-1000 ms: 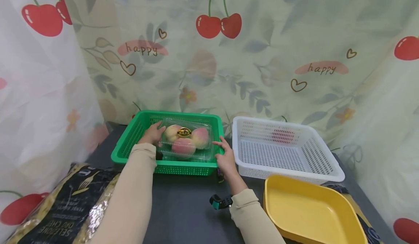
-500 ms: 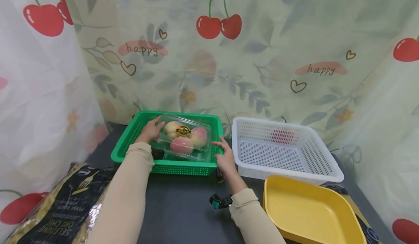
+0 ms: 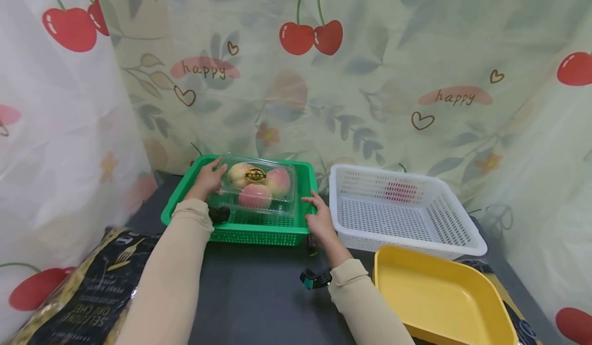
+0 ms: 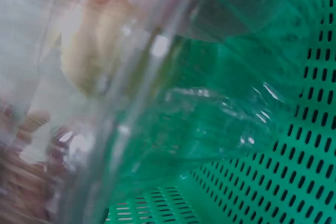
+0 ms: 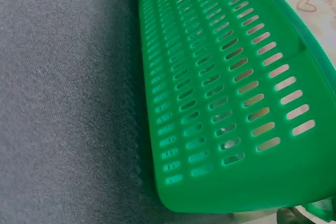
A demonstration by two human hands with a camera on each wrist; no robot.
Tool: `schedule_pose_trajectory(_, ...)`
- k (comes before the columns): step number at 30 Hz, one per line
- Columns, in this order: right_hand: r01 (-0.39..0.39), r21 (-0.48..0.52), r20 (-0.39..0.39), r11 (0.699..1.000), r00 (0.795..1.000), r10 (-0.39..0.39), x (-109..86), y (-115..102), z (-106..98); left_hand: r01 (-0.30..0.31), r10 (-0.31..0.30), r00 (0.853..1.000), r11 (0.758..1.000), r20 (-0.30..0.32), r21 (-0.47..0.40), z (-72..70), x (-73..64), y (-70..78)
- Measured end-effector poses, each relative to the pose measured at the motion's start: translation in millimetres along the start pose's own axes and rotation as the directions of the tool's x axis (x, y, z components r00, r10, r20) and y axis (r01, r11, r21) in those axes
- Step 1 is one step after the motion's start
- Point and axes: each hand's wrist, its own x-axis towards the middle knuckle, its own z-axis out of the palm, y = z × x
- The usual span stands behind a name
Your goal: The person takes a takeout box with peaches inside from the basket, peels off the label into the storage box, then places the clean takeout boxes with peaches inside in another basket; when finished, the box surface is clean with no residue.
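Observation:
My left hand holds the left end of a clear plastic clamshell box. Inside it are three pink and yellow peaches, and a black and gold label is on the lid. The box is over the green perforated basket, its far edge overlapping the back rim. In the blurred left wrist view, box plastic fills much of the picture before the basket wall. My right hand grips the basket's right rim near the front corner; the right wrist view catches only a bit of finger there.
A white perforated basket stands right of the green one. In front of it is a yellow tub, partly covering another packet. A black and gold pasta bag lies at left. A printed curtain encloses the dark table.
My left hand has moved left and up in the head view, bringing the peach box with it. The right hand stays at the basket's rim.

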Motion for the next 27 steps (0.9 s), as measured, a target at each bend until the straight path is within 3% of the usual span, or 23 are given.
schedule_pose_trajectory(18, -0.07, -0.034, 0.137, 0.997, 0.988, 0.074, -15.1, -19.9, -16.1, -0.073, 0.067, 0.995, 0.993, -0.071, -0.093, -1.3, -25.7, 20.5)
schedule_pose_trajectory(27, -0.027, -0.048, 0.185, 0.998, 0.982, 0.036, -25.3, -37.1, -41.6, -0.127, 0.112, 0.987, 0.983, -0.112, -0.133, 8.3, -37.8, 29.1)
